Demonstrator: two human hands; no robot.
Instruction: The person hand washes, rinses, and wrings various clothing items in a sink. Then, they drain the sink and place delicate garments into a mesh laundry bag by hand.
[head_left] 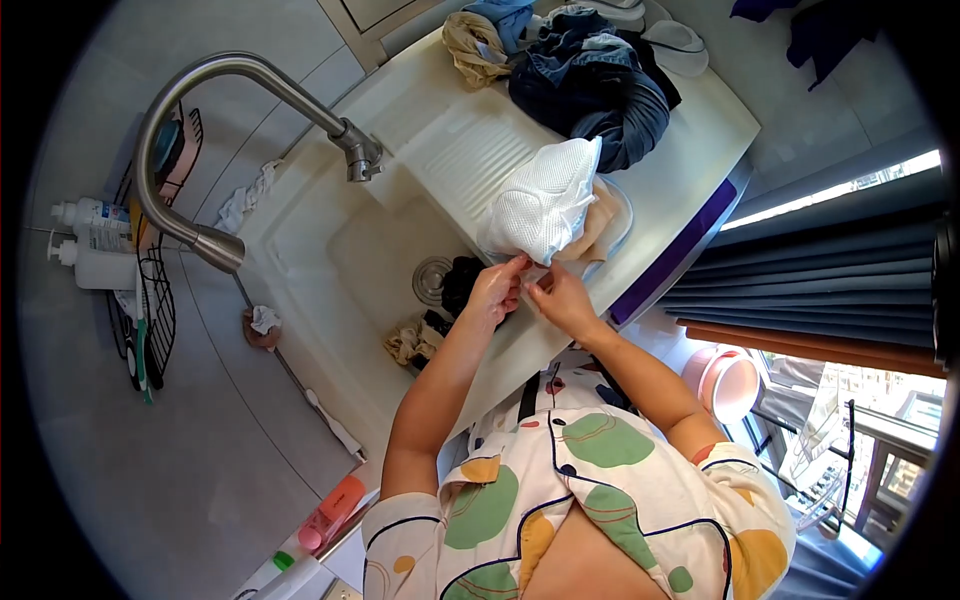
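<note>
A white mesh laundry bag (540, 205), bulging with something I cannot make out, lies on the ribbed washboard part of the sink (330, 345). At its near end my left hand (494, 290) is closed, thumb and finger pinching the bag's edge. Close beside it, my right hand (560, 300) is also closed in a pinch on the same end. A beige cloth (596, 225) lies partly under the bag at the right. Down in the basin, dark fabric (459, 283) and a tan bunched cloth (408, 342) lie near the drain (431, 280).
A curved faucet (355, 150) reaches over the basin from the left. Dark clothes (600, 85) and a tan garment (474, 48) are heaped at the back of the counter. Pump bottles (100, 255) stand by a black wire rack (157, 310). A toothbrush-like white item (335, 425) lies along the sink's left edge.
</note>
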